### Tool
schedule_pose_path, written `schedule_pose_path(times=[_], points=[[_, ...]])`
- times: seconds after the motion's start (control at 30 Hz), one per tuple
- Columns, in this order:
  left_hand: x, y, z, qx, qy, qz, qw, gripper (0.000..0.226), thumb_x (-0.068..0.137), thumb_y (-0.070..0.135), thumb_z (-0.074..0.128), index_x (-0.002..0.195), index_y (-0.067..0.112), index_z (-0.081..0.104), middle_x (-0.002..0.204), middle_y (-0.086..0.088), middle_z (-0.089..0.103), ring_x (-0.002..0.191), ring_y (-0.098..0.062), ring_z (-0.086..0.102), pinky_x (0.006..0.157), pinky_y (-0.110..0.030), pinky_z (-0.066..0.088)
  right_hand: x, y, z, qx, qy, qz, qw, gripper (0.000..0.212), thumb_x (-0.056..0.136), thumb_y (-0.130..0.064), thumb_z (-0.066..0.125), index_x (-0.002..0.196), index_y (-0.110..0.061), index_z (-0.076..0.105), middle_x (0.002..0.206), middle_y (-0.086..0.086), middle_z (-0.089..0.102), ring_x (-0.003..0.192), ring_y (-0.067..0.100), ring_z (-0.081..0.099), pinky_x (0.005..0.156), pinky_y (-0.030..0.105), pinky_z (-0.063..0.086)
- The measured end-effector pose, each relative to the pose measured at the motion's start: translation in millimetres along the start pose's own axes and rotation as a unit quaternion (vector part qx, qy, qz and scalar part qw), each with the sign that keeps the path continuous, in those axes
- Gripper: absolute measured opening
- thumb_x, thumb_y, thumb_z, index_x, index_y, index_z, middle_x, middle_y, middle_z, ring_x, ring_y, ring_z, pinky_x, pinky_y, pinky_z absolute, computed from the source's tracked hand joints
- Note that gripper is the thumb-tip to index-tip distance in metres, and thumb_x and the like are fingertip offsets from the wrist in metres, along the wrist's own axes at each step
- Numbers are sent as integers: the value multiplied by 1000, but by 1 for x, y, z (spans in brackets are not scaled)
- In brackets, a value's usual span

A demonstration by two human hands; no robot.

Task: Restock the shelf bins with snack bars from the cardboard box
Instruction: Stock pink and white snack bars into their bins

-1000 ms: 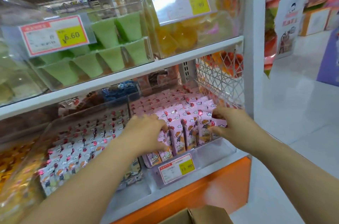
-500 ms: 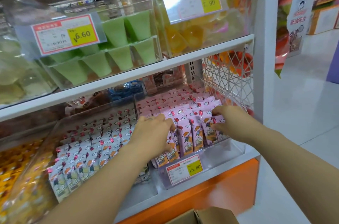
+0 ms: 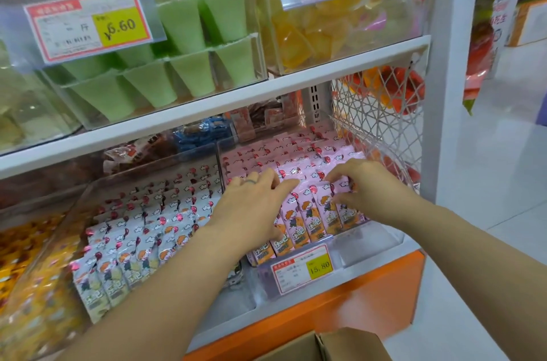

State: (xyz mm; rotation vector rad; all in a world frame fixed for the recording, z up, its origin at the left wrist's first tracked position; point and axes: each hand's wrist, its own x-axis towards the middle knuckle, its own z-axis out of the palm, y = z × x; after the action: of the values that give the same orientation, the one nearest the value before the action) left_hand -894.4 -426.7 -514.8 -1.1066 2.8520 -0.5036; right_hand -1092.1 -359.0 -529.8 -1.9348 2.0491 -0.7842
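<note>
Pink-wrapped snack bars (image 3: 299,204) stand in rows in a clear shelf bin (image 3: 370,238) on the lower shelf, right of centre. My left hand (image 3: 251,206) lies flat on the left part of the front rows, fingers stretched out over the wrappers. My right hand (image 3: 367,192) is at the right end of the same rows, fingers curled, thumb and fingertips pinching the top of a pink bar (image 3: 344,187). The open top of the cardboard box (image 3: 334,346) shows at the bottom edge; its contents are hidden.
A neighbouring clear bin holds white-wrapped bars (image 3: 133,245). A price tag (image 3: 302,267) reading 15.80 hangs on the pink bin's front. The upper shelf (image 3: 325,64) carries bins of green cups and yellow jellies. A wire mesh panel (image 3: 376,112) closes the right side. Aisle floor lies to the right.
Both hands have slid slightly deeper over the pink rows. My left fingers have stretched out flatter, and the view has tilted a little.
</note>
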Motion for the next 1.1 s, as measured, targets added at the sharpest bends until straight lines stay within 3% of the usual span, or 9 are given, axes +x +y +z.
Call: schedule_pose_path(times=[0.07,0.13,0.2,0.33,0.57,0.7,0.83,0.93,1.1], points=[[0,1,-1,-2,-3,0,1000,95,77,48,71,148,35,8,133,0,35,121,-24,40,103,-40,33,0,2,1,22,6,5,1000,30,85,-16,69,114,-18,63,107,-1,53,72,7,47,58,20,36],[-1,1,-2,-4,-5,1,1000,95,78,47,71,148,35,9,133,1,36,120,-23,40,103,-39,32,0,2,1,32,12,6,999,28,85,-15,69,111,-17,63,101,-2,52,69,7,48,56,18,36],[-1,2,-2,-3,-6,2,1000,95,78,47,71,149,35,8,133,0,36,121,-23,41,103,-39,32,0,3,2,28,19,7,999,28,85,-16,69,112,-19,63,102,-2,49,72,9,49,62,19,37],[-1,3,-4,-5,-10,-2,1000,95,79,47,71,149,35,8,135,1,36,122,-22,44,102,-39,32,-2,2,6,-11,3,15,1000,40,85,-21,69,123,-25,57,125,2,45,95,17,51,87,29,43],[-7,1,-10,-58,9,-13,998,86,81,46,69,148,36,15,139,5,35,125,-20,42,102,-37,31,-9,2,-1,-43,12,52,998,70,82,-28,72,141,-26,36,143,3,34,101,23,57,85,35,46],[-16,1,-14,-81,30,-23,996,78,84,47,64,147,37,19,141,8,35,128,-17,39,105,-36,28,-13,3,0,-10,24,42,999,55,82,-20,72,131,-22,46,135,6,39,89,19,52,81,30,43],[-21,5,-13,-92,41,-24,995,65,89,44,59,145,38,26,136,8,37,124,-16,43,105,-36,28,-12,0,2,-16,4,9,1000,33,86,-14,67,117,-18,57,119,8,49,89,20,53,82,30,44],[-23,8,-10,-84,26,-22,996,56,92,44,53,144,39,30,134,9,39,122,-16,43,104,-35,27,-9,1,3,-23,-6,12,1000,31,88,-13,65,118,-17,60,115,9,57,88,21,56,74,26,40],[-24,9,-9,-77,13,-26,997,50,93,45,50,141,40,36,134,10,39,122,-16,43,108,-36,23,-11,5,-1,-22,-42,38,998,44,88,-14,62,130,-26,53,128,6,58,79,15,52,64,23,39]])
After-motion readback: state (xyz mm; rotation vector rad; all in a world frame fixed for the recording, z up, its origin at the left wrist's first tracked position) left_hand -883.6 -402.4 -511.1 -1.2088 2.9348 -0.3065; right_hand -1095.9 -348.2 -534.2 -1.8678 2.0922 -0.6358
